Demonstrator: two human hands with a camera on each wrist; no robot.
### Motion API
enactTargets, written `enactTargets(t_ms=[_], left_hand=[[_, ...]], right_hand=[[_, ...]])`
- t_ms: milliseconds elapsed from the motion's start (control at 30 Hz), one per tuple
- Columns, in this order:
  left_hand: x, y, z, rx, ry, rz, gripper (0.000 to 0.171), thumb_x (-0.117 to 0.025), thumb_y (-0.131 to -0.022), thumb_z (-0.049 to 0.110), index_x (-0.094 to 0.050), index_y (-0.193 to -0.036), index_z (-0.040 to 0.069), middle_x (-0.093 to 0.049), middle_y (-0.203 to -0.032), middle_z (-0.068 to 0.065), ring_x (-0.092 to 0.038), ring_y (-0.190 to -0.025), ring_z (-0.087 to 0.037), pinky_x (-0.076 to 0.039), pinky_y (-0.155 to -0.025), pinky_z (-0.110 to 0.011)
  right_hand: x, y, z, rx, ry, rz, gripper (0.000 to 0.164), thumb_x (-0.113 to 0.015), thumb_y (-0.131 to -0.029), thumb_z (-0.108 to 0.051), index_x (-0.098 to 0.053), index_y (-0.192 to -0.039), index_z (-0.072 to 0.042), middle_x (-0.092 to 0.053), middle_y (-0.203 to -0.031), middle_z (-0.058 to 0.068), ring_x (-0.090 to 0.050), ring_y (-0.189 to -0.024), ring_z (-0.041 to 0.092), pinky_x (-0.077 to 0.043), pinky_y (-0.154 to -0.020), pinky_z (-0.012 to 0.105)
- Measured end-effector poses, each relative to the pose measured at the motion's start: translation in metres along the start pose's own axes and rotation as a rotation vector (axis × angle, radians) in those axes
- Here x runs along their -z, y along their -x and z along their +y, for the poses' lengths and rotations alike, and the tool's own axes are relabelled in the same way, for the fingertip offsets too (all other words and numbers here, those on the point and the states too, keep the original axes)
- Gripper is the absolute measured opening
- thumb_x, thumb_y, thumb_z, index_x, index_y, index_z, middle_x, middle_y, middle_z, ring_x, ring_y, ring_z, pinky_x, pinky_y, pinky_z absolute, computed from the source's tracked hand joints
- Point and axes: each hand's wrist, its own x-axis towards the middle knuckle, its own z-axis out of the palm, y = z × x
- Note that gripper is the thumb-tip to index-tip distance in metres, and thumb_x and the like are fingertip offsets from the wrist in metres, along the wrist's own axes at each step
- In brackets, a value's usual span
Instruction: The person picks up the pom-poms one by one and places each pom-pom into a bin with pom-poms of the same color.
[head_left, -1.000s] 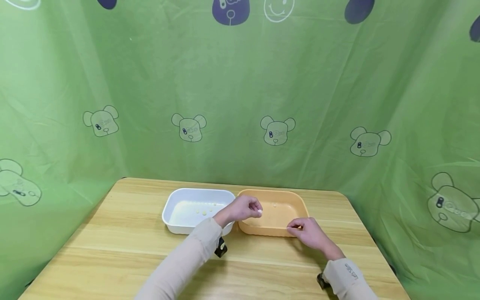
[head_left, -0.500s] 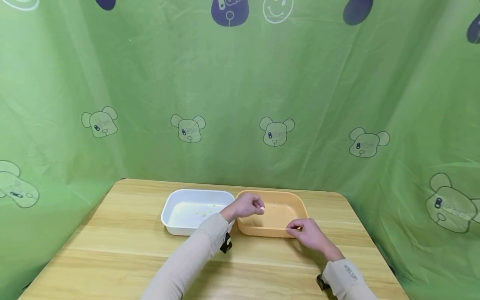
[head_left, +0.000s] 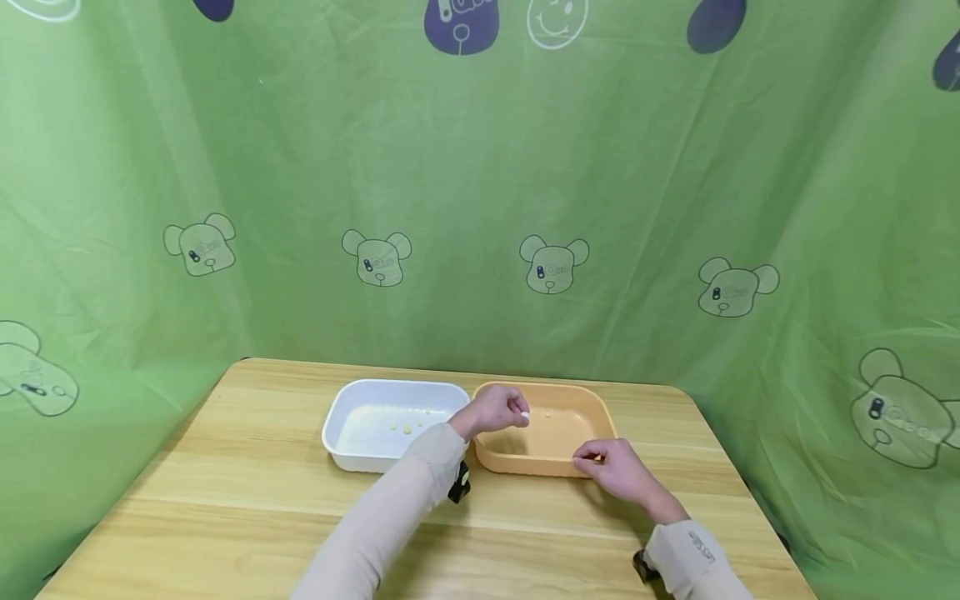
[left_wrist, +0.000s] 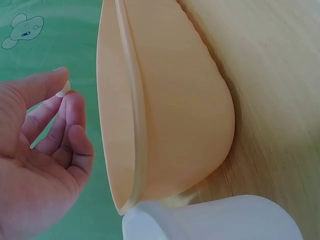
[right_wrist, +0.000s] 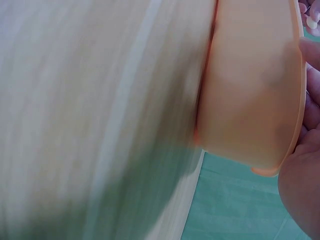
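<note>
Between thumb and fingertips, my left hand [head_left: 495, 409] pinches a small pale piece [left_wrist: 64, 90]; its exact kind is too small to tell. That hand hovers over the left part of an orange plastic basin [head_left: 536, 466], apart from its rim in the left wrist view. My right hand [head_left: 618, 468] holds the basin's near rim close to the right corner, thumb outside and the other fingers on the inner side, partly hidden. One or two tiny pale bits [head_left: 547, 414] lie on the orange basin's floor.
A white basin [head_left: 360, 461] stands directly left of the orange one, with several small yellowish pieces [head_left: 407, 430] on its bottom. Both rest on a wood-grain table [head_left: 225, 500]. Behind the table hangs a green curtain [head_left: 450, 317] printed with bear heads.
My left hand has shifted slightly right and up over the orange basin, still pinching the pale piece. My right hand has stayed at the rim.
</note>
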Motion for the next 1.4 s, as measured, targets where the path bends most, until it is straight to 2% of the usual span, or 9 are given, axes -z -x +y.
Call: enactTargets(t_ms=[167,400,733,1033,1200,1400], left_hand=[[-0.002,-0.005,0.0,0.025,-0.035,-0.006,0.011,-0.076,-0.08,0.015,-0.067,-0.086,0.014,-0.061,-0.077,0.009,-0.055,-0.071,-0.005,-0.045,-0.069,-0.02],[-0.006,-0.009,0.001,0.053,-0.017,-0.008,0.011,-0.075,-0.08,0.011,-0.066,-0.087,0.011,-0.06,-0.078,0.006,-0.055,-0.073,-0.007,-0.045,-0.07,-0.022],[-0.008,-0.012,0.003,0.096,-0.012,-0.016,0.012,-0.075,-0.08,0.014,-0.065,-0.086,0.013,-0.061,-0.079,0.006,-0.056,-0.075,-0.009,-0.046,-0.071,-0.024],[-0.011,-0.011,0.004,0.135,-0.027,-0.008,0.012,-0.075,-0.081,0.018,-0.064,-0.084,0.013,-0.06,-0.076,0.005,-0.055,-0.071,-0.011,-0.045,-0.064,-0.024],[-0.013,-0.01,0.002,0.155,-0.048,0.014,0.013,-0.074,-0.082,0.018,-0.064,-0.083,0.011,-0.059,-0.074,0.004,-0.054,-0.067,-0.01,-0.044,-0.06,-0.023],[-0.007,-0.01,0.001,0.16,-0.094,0.062,0.013,-0.073,-0.082,0.02,-0.066,-0.088,0.01,-0.063,-0.075,0.005,-0.056,-0.065,-0.008,-0.045,-0.061,-0.022]], right_hand=[[0.0,-0.001,0.001,0.014,-0.004,0.004,0.005,-0.069,-0.087,-0.019,-0.072,-0.083,-0.02,-0.067,-0.082,-0.01,-0.057,-0.073,0.006,-0.048,-0.066,0.026],[0.0,0.0,-0.001,0.009,0.005,0.001,0.005,-0.069,-0.087,-0.02,-0.072,-0.083,-0.021,-0.067,-0.083,-0.011,-0.058,-0.074,0.006,-0.048,-0.067,0.026],[-0.001,0.001,-0.003,0.003,-0.002,0.02,0.006,-0.07,-0.086,-0.018,-0.072,-0.082,-0.022,-0.067,-0.081,-0.012,-0.058,-0.074,0.005,-0.048,-0.068,0.027],[-0.002,0.002,-0.003,0.005,0.002,0.0,0.005,-0.069,-0.087,-0.021,-0.071,-0.083,-0.023,-0.066,-0.083,-0.013,-0.058,-0.076,0.005,-0.048,-0.069,0.027],[-0.003,0.004,-0.005,0.011,0.002,0.008,0.005,-0.069,-0.087,-0.02,-0.072,-0.083,-0.022,-0.067,-0.083,-0.012,-0.058,-0.075,0.005,-0.048,-0.068,0.027],[-0.002,0.003,-0.008,0.033,-0.008,0.007,0.006,-0.069,-0.087,-0.022,-0.071,-0.082,-0.02,-0.067,-0.082,-0.011,-0.059,-0.075,0.006,-0.048,-0.067,0.027]])
